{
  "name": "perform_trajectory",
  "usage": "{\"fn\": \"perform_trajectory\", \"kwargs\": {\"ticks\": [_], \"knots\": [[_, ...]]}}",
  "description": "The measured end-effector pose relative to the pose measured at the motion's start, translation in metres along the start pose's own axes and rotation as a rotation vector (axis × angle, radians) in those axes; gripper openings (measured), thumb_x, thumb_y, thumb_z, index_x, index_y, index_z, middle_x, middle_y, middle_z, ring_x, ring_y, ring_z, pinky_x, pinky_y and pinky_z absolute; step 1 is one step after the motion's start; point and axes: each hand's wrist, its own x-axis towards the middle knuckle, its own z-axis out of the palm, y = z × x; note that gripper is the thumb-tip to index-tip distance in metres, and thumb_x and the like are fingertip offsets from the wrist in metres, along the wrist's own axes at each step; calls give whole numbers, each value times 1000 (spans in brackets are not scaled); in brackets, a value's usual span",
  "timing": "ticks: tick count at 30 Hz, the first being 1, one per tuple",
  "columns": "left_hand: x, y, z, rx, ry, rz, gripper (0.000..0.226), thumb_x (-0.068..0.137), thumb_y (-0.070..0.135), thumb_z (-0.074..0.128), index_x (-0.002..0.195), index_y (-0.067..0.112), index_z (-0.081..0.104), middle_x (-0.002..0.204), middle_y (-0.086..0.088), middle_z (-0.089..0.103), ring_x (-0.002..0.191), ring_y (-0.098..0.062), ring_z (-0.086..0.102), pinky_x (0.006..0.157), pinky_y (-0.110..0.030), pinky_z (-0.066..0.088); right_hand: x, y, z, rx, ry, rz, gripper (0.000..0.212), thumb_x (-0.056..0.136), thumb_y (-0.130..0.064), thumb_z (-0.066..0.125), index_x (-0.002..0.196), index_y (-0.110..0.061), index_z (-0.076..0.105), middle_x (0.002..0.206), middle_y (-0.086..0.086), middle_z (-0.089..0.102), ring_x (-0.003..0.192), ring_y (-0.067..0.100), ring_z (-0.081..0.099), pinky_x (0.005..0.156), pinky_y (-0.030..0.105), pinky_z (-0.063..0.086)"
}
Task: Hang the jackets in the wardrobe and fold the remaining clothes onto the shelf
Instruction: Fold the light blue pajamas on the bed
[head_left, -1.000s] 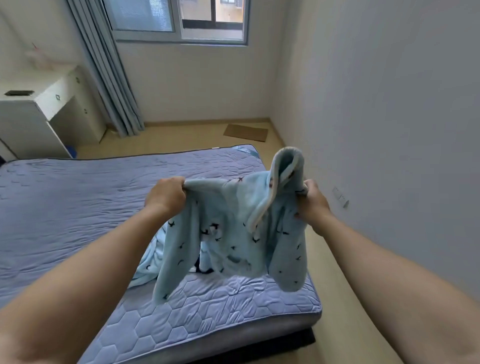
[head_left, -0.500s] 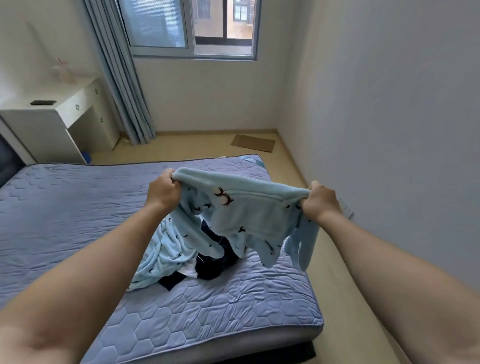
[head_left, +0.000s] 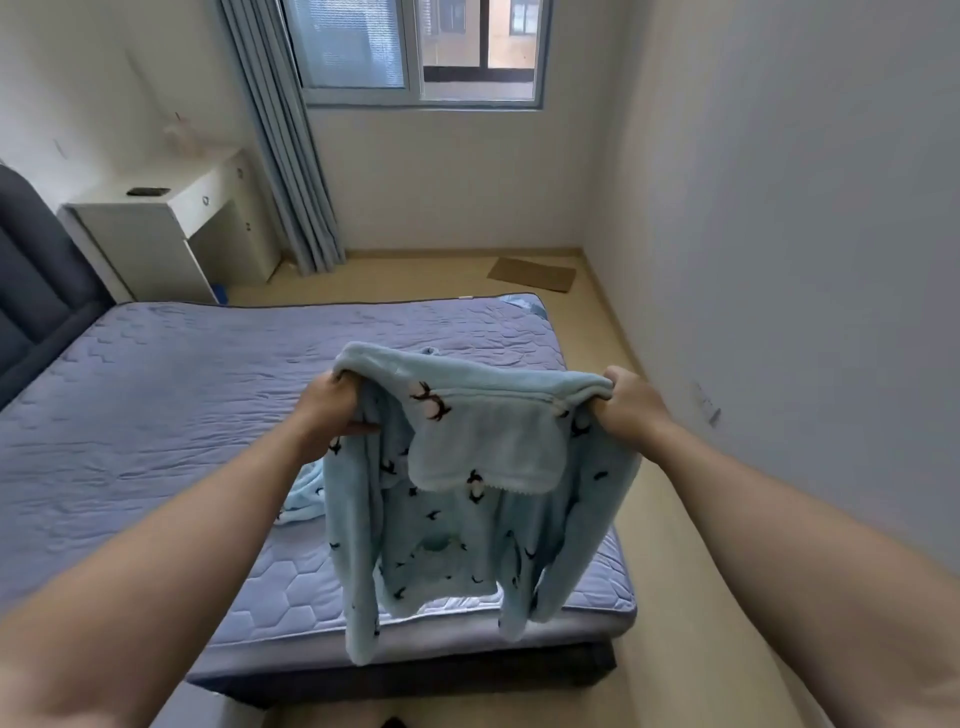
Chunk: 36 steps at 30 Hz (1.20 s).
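Shoulders are where we have it: our left hand (head_left: 332, 410) and right hand (head_left: 631, 408) each curl round one shoulder of the pale blue fleece hooded jacket with dark prints (head_left: 467, 519), which hangs over the corner of the lilac quilted bed (head_left: 156, 415), hood flopped towards us. We judge it best to hold both shoulders level and wide apart (the sleeves dangle unevenly), so it drapes flat, ready for hanging.
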Motion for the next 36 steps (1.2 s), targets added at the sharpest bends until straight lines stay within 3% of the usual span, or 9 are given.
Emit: {"fn": "perform_trajectory", "kwargs": {"ticks": [2,6,11,13,16,19,26,30,36], "knots": [[-14,-14,-4,102,-13,2,37,104,44,46,116,13,60,112,-12,63,99,-31,64,64,-46,63,-9,12,-2,-163,-137,-31,12,94,-22,56,87,-12,60,97,11,67,88,31,58,72,35,43],[-35,-51,-13,519,26,23,62,96,63,40,90,6,65,85,-17,68,68,-33,65,49,-32,51,-24,31,3,-440,-438,-50,39,101,-33,51,110,1,68,110,20,69,98,35,63,82,38,49],[-39,-90,-17,678,-30,32,65,102,61,35,107,7,71,102,-18,69,89,-34,63,65,-34,44,-23,49,19,-568,-506,-39,40,99,-43,53,96,-4,63,102,17,66,84,29,52,71,30,40],[-34,-97,-14,769,-51,67,82,89,73,25,88,5,70,98,-22,70,89,-33,62,68,-35,37,-12,55,32,-581,-521,-28,38,98,-47,55,91,-10,57,106,16,67,84,29,53,71,30,41],[-12,-110,-11,874,-43,91,69,81,70,18,68,15,58,91,-22,69,87,-36,62,66,-36,35,12,62,56,-629,-527,2,41,95,-52,57,85,-12,51,107,14,68,84,30,55,71,31,43],[29,-129,-7,971,-58,33,64,89,71,22,79,20,60,97,-15,69,92,-35,62,77,-42,50,42,66,80,-633,-488,77,40,92,-53,60,79,-17,48,98,11,63,83,30,55,70,32,45],[147,-182,19,1039,-46,-94,21,97,31,46,86,14,52,93,-16,63,80,-35,53,64,-37,37,131,74,151,-735,-511,175,25,98,-24,58,118,-9,58,121,15,64,110,33,63,73,31,44],[174,-208,36,970,-62,-150,26,100,29,43,84,9,50,96,-20,63,86,-37,55,65,-38,32,159,84,187,-732,-539,187,24,97,-20,56,118,-9,57,119,14,63,109,34,61,74,35,44],[199,-224,55,882,-35,-271,29,101,37,45,91,10,50,97,-18,60,89,-37,56,71,-41,42,200,116,210,-755,-584,130,14,96,-22,54,107,-14,53,112,11,62,104,33,60,76,38,46]]}}
